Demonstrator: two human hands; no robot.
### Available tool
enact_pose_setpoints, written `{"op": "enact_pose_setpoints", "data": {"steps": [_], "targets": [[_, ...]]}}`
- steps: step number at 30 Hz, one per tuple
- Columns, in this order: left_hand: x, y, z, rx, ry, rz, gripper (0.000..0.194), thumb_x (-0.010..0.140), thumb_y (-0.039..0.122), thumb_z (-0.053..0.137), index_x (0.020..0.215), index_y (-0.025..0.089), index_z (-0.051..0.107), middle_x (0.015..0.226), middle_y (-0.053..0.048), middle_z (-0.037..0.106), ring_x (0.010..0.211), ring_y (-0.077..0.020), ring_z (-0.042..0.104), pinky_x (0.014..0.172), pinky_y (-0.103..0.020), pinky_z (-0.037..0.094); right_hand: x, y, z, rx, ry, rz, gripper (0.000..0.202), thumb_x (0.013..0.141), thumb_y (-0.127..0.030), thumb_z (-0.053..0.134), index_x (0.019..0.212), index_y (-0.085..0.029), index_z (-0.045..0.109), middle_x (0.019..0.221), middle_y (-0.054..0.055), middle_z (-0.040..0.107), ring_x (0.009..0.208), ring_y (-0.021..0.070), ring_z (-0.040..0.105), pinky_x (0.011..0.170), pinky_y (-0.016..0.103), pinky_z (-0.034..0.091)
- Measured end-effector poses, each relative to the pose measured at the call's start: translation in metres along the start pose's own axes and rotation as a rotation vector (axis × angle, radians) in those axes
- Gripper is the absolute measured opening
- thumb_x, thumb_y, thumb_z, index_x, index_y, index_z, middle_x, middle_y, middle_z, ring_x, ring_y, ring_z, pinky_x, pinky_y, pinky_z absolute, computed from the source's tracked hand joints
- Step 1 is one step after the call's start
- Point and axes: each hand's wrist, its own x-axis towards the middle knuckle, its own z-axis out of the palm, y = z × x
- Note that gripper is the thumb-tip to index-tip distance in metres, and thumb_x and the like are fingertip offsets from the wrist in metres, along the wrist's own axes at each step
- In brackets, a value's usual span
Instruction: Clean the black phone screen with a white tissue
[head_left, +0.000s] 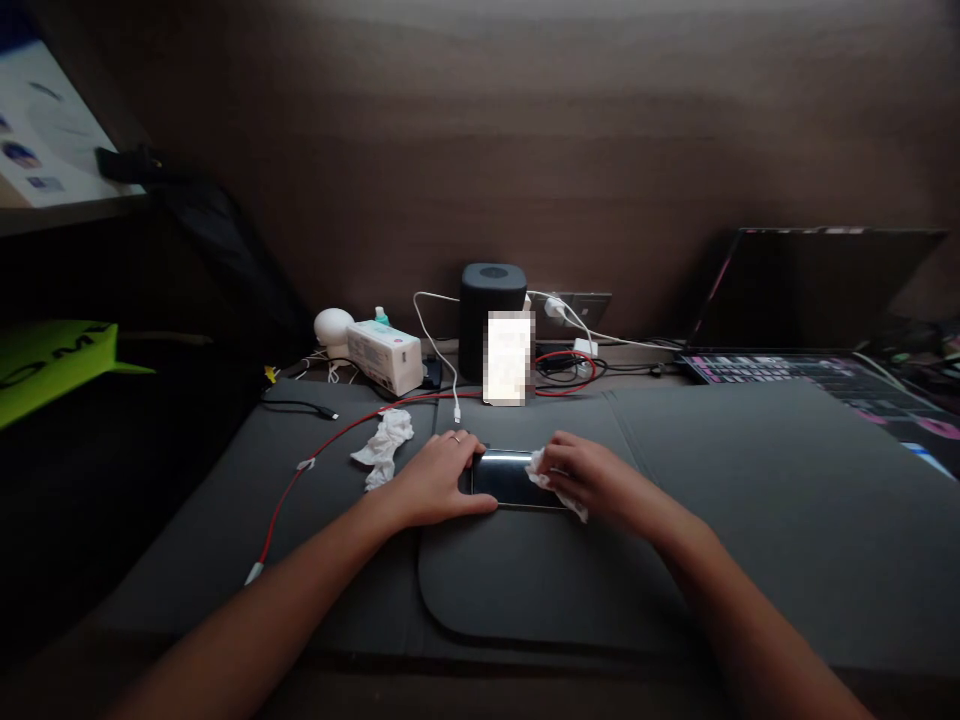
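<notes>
A smartphone [504, 482] with a dark, glossy screen lies sideways on a grey mat. My left hand [439, 482] grips its left end, thumb along the near edge and fingers at the far edge; a ring shows on one finger. In my right hand [585, 470], bent fingers pinch a white tissue [537, 470] against the right part of the screen. One end of the tissue hangs out below the fingers. Left of my left hand lies a crumpled tissue [386, 445]. The phone's right end is partly hidden by my right hand.
Behind the phone stand a dark speaker [472, 330] and a blurred-out white rectangle [508, 358]. A red cable [330, 437] crosses the mat [517, 590] on the left. A tissue box [386, 355] and a white round object [334, 327] sit behind. An open laptop [810, 300] is at right.
</notes>
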Motion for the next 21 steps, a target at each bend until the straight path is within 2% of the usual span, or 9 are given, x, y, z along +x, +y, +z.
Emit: {"op": "enact_pose_setpoints", "data": {"steps": [3, 6, 11, 15, 17, 21], "targets": [[0.001, 0.001, -0.001, 0.004, -0.007, -0.004, 0.050, 0.074, 0.050, 0.075, 0.108, 0.019, 0.056, 0.102, -0.005, 0.061, 0.095, -0.0255, 0.058, 0.086, -0.038, 0.045, -0.001, -0.007, 0.003, -0.008, -0.031, -0.025, 0.013, 0.094, -0.018, 0.053, 0.093, -0.019, 0.066, 0.093, 0.005, 0.058, 0.074, 0.0153, 0.057, 0.067, 0.024, 0.043], [0.001, 0.003, -0.002, 0.004, -0.011, -0.010, 0.049, 0.074, 0.049, 0.076, 0.107, 0.019, 0.056, 0.103, -0.006, 0.061, 0.096, -0.0258, 0.058, 0.086, -0.038, 0.045, 0.005, -0.013, 0.009, -0.018, 0.005, -0.053, 0.015, 0.095, -0.018, 0.050, 0.091, -0.018, 0.065, 0.093, 0.006, 0.058, 0.076, 0.0162, 0.057, 0.068, 0.025, 0.044], [0.001, 0.004, -0.003, 0.001, -0.015, -0.014, 0.050, 0.074, 0.050, 0.076, 0.108, 0.019, 0.057, 0.102, -0.005, 0.061, 0.095, -0.0258, 0.057, 0.085, -0.038, 0.045, 0.000, 0.001, -0.001, -0.048, 0.015, 0.020, 0.016, 0.095, -0.022, 0.051, 0.091, -0.019, 0.066, 0.089, 0.005, 0.056, 0.073, 0.0158, 0.056, 0.067, 0.025, 0.043], [0.001, 0.004, -0.003, -0.009, -0.018, -0.013, 0.051, 0.074, 0.050, 0.077, 0.108, 0.019, 0.057, 0.103, -0.005, 0.061, 0.096, -0.0259, 0.057, 0.085, -0.038, 0.046, -0.003, -0.007, -0.001, -0.061, -0.050, -0.018, 0.015, 0.093, -0.018, 0.050, 0.090, -0.019, 0.065, 0.090, 0.005, 0.056, 0.070, 0.0148, 0.054, 0.063, 0.024, 0.041], [0.000, 0.003, -0.003, -0.003, -0.017, -0.010, 0.050, 0.074, 0.050, 0.076, 0.108, 0.019, 0.057, 0.103, -0.005, 0.061, 0.096, -0.0258, 0.057, 0.086, -0.038, 0.046, 0.000, -0.010, 0.001, -0.052, -0.023, -0.034, 0.016, 0.094, -0.017, 0.049, 0.090, -0.018, 0.065, 0.091, 0.005, 0.057, 0.071, 0.0149, 0.055, 0.063, 0.024, 0.042], [0.000, 0.002, -0.003, 0.007, -0.013, 0.005, 0.049, 0.076, 0.051, 0.074, 0.109, 0.020, 0.056, 0.102, -0.005, 0.061, 0.096, -0.0254, 0.057, 0.086, -0.038, 0.045, -0.002, -0.002, -0.005, -0.053, 0.012, 0.012, 0.016, 0.095, -0.019, 0.050, 0.090, -0.019, 0.066, 0.089, 0.005, 0.056, 0.072, 0.0155, 0.055, 0.066, 0.025, 0.043]]}}
